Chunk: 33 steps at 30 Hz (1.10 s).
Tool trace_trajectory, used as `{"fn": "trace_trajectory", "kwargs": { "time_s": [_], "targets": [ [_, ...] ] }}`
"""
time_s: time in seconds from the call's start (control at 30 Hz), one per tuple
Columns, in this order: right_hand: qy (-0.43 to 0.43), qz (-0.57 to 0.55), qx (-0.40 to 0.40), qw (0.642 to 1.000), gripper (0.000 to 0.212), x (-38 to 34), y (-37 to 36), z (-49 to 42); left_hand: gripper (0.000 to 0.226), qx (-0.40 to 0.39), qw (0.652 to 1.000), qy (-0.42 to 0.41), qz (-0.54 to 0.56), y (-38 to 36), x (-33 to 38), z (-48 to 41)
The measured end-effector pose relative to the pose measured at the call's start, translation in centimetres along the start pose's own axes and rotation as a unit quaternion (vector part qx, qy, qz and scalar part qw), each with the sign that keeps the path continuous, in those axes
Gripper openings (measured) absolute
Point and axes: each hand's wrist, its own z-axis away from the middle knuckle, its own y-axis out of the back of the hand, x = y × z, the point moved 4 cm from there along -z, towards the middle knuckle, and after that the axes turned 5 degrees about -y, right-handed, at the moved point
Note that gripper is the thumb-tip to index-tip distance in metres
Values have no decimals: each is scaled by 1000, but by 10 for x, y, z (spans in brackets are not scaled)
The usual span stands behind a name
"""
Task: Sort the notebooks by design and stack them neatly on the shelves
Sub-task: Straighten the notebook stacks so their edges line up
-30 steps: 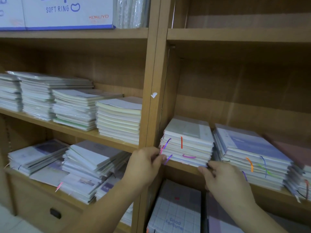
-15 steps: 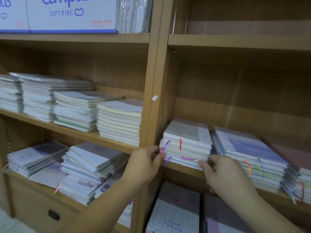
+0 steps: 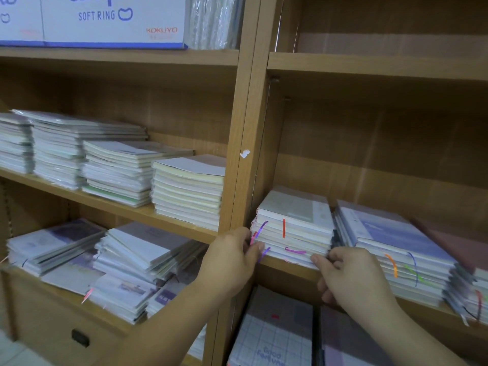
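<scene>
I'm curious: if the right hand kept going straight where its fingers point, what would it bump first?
Probably the ribboned notebook stack; the right hand seems to grip its front corner.

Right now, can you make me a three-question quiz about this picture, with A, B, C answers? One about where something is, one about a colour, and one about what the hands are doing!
1. Where is the SOFT RING box?
A) on the top left shelf
B) on the floor
C) on the bottom right shelf

2. What colour is the straight ribbon on the front of the notebook stack between the hands?
A) black
B) red
C) white

3. What are the left hand and right hand doing?
A) hanging free
B) lifting the box
C) gripping the notebook stack at its front corners

Answers:
1 A: the box sits on the top left shelf, above all the stacks.
2 B: the ribbon hangs bright red down the page edges.
3 C: one hand holds each front corner of the stack.
</scene>
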Motion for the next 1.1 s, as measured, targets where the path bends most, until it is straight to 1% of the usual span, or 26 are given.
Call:
{"fn": "trace_trajectory", "kwargs": {
  "time_s": [0.1, 0.2, 0.33, 0.4, 0.53, 0.63, 0.87, 1.0, 1.1],
  "targets": [
    [4, 3, 4, 1000, 33, -2, 0, 1, 20, 7, 1000, -9, -14, -2, 0, 1],
    [3, 5, -7, 1000, 32, -3, 1, 2, 20, -4, 999, -22, -23, 1, 0, 2],
    [4, 41, -1, 999, 38, -6, 8, 4, 29, -30, 1000, -8, 1, 5, 1, -2],
    [11, 63, 13, 998, 41, -11, 12, 4, 27, -20, 1000, 0, 4, 6, 3, -4],
    [10, 90, 14, 996, 37, -15, 14, 4, 27, 9, 1000, 9, 10, 7, 6, -3],
    [16, 123, 23, 992, 36, -16, 15, 4, 29, 2, 1000, 9, 2, 6, 6, -5],
    [15, 103, -16, 994, 34, -16, 13, 0, 38, -27, 999, -18, -22, 7, -1, -13],
    [16, 121, -11, 992, 36, -15, 16, -1, 42, -31, 997, -51, -56, 8, -1, -14],
    [8, 127, -20, 992, 38, -17, 19, -2, 40, -20, 995, -73, -67, 14, 2, -15]
  ]
}}
